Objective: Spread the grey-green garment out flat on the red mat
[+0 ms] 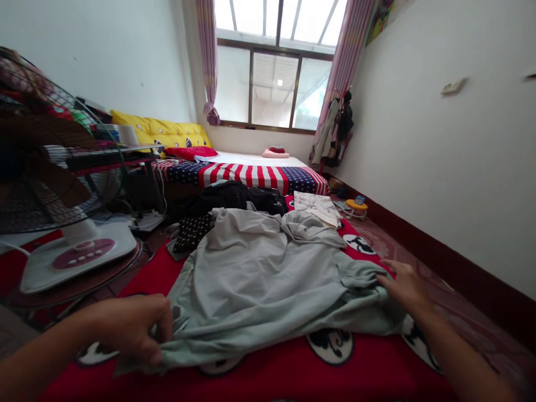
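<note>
Garment: pale grey-green cotton shirt (268, 279), spread rumpled across the red printed blanket (268, 374) with black-and-white cartoon patches, in front of the person.
Head view, left hand: left hand (134, 329) is clenched on the near-left hem of the shirt, cloth bunched in the fingers.
Head view, right hand: right hand (404, 287) lies with fingers extended on the shirt's right edge; it seems to press or pinch the fold there, though the thumb side is hidden, so whether it truly grasps I cannot tell.
Step in hand: by my judgement, straightening the shirt flat by its two sides, the early part of a fold.
Next move calls for: an even pull from both sides so the creases at the middle give way, with the right hand needing a firm hold first.
Behind the shirt: a heap of dark clothes (234, 198) and a folded white patterned cloth (318, 207), lying apart from it.
Further back: a mattress under a stars-and-stripes sheet (251, 174).
Left side: a white electric fan base (75, 254) with maroon buttons, near the blanket's edge.
</note>
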A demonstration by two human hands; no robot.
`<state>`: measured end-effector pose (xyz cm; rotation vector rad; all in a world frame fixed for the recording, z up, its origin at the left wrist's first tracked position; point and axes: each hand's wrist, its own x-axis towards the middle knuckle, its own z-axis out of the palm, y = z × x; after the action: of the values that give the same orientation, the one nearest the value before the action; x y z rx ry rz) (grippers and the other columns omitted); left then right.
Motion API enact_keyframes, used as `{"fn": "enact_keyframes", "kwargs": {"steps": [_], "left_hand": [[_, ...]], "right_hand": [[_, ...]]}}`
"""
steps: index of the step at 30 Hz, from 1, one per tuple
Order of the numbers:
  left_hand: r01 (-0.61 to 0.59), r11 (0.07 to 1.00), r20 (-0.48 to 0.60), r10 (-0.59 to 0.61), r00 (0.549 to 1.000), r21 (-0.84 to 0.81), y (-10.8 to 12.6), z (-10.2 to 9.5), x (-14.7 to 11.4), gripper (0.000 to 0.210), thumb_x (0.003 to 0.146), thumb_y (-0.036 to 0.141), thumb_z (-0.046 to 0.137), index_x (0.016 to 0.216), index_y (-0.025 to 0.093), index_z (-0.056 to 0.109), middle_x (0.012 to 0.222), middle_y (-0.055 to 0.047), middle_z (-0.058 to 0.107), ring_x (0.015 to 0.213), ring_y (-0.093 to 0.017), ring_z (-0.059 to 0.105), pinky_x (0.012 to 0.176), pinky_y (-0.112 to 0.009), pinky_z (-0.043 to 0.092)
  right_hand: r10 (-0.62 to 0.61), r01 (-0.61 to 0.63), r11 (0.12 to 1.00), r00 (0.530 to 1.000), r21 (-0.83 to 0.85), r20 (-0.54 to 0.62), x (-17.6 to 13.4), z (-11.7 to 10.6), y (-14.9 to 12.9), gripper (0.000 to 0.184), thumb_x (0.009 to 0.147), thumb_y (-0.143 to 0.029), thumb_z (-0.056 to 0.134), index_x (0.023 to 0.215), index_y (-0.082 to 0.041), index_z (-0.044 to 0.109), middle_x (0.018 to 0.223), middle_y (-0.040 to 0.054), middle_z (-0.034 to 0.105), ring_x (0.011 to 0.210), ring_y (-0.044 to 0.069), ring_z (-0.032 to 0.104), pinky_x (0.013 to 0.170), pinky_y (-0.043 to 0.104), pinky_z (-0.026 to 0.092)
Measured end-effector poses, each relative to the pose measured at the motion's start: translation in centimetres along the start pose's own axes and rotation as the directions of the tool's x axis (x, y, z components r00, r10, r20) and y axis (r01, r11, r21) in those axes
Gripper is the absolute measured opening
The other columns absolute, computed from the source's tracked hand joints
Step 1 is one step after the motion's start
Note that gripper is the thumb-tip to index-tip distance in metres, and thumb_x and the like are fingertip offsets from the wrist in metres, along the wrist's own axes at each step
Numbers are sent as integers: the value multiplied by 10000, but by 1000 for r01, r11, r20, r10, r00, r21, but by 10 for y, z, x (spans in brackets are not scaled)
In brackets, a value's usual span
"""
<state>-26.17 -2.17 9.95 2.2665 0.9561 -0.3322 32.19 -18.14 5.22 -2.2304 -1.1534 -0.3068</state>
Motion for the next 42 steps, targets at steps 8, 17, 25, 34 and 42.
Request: {"fn": "enact_keyframes", "kwargs": {"steps": [8, 17, 25, 34, 42], "left_hand": [[108, 983, -546, -173, 820, -149, -22, -28, 71, 562, 709, 524, 567, 1125, 157, 656, 1042, -103, 698, 967, -278, 627, 837, -314, 468], [200, 969, -790, -232, 567, -141, -27, 25, 112, 764, 682, 339, 612, 1383, 119, 403, 1278, -179, 545, 1172, -322, 536, 983, -395, 412], [-75, 963, -277, 1, 961, -258, -5, 12, 47, 338, 638, 243, 586, 937, 160, 720, 838, -11, 710, 817, -219, 649, 716, -257, 487], [52, 974, -692, -193, 696, -219, -56, -39, 59, 408, 728, 435, 561, 971, 137, 698, 835, -85, 713, 766, -231, 665, 715, -325, 523], [-25, 990, -838, -106, 535, -141, -39, -58, 148, 605, 734, 369, 608, 1292, 149, 539, 1198, -140, 590, 814, -183, 653, 819, -348, 521]], "right_hand": [[-69, 86, 992, 982, -91, 176, -17, 50, -35, 678, 751, -537, 508, 1263, -93, 527, 1252, 196, 573, 1192, 333, 523, 997, 430, 416], [-62, 110, 964, 978, -241, 200, -34, 59, -45, 697, 814, -601, 447, 1356, -166, 483, 1113, 159, 653, 1018, 343, 611, 834, 433, 476], [104, -75, 986, 974, -147, 201, -33, 43, -36, 566, 797, -544, 466, 1272, -258, 579, 1036, 117, 714, 851, 340, 682, 661, 403, 500], [149, -105, 971, 969, -216, 197, -40, 47, -42, 569, 816, -535, 406, 1276, -239, 561, 1103, 145, 690, 874, 369, 675, 664, 437, 491], [78, -50, 984, 984, -170, 160, -41, 53, -34, 533, 815, -528, 391, 1208, -232, 597, 1097, 140, 691, 819, 353, 677, 634, 437, 490]]}}
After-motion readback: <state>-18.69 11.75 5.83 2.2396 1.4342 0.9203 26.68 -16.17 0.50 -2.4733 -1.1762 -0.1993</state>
